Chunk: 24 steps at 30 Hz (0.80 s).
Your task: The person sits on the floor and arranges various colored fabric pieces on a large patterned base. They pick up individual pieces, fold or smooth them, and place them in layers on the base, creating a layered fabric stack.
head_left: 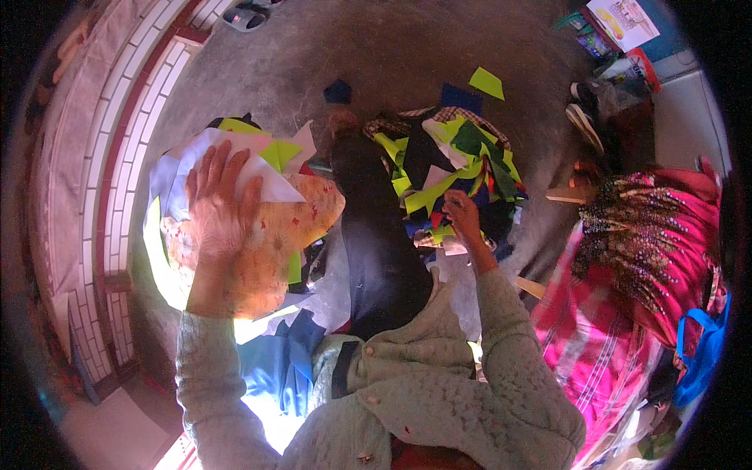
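Note:
My left hand (213, 196) rests with spread fingers on a heap of cloth pieces at the left. Under it lie a pale white-lilac piece (266, 182) and an orange flower-print cloth (313, 205). A lime-yellow scrap (280, 154) sticks out beyond the fingertips. My right hand (464, 216) is closed at the near side of a second pile, of mixed scraps. Next to its fingers is a lime-yellow strip (427, 197); whether they grip anything is hidden. A dark green scrap (472, 139) lies farther back in that pile.
My dark-trousered leg (384, 227) stretches between the piles. Blue cloth (286, 356) lies by my left side. At the right are pink cloth (583, 329), a beaded magenta cloth (658, 235) and shoes (583, 125). Loose scraps, one lime-yellow (487, 83), lie on the floor beyond.

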{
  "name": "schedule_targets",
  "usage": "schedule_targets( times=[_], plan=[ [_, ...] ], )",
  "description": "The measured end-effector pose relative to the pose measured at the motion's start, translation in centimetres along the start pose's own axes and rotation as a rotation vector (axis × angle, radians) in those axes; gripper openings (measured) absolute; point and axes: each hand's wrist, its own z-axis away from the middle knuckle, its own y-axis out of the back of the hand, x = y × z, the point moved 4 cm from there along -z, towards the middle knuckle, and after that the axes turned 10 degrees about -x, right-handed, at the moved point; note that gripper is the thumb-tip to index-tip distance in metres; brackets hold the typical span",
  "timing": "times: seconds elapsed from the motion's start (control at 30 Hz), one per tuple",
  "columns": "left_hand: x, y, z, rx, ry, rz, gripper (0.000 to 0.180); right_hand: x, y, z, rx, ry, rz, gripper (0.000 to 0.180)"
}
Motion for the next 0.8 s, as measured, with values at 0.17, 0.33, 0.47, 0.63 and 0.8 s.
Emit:
schedule_targets(
  times=[0.17, 0.33, 0.47, 0.63, 0.8],
  plan=[
    [0.2, 0.3, 0.0, -0.019, 0.014, 0.032, 0.040, -1.4, 0.8, -6.0, 0.253, 0.163, 0.369, 0.044],
    [0.7, 1.0, -0.3, -0.064, 0.012, 0.005, 0.040, -0.5, 0.9, -10.3, 0.268, 0.021, 0.445, 0.051],
    [0.7, 1.1, -0.4, -0.080, 0.018, 0.027, 0.039, 3.5, 0.8, -12.4, 0.122, 0.052, 0.453, 0.054],
    [0.7, 1.0, -0.4, -0.072, 0.005, 0.009, 0.038, -0.4, -1.5, -10.1, -0.024, -0.145, 0.788, 0.053],
    [0.6, 1.0, -0.4, -0.036, -0.003, 0.024, 0.038, 3.2, -0.6, -5.0, 0.120, 0.230, 0.916, 0.039]
  ],
)
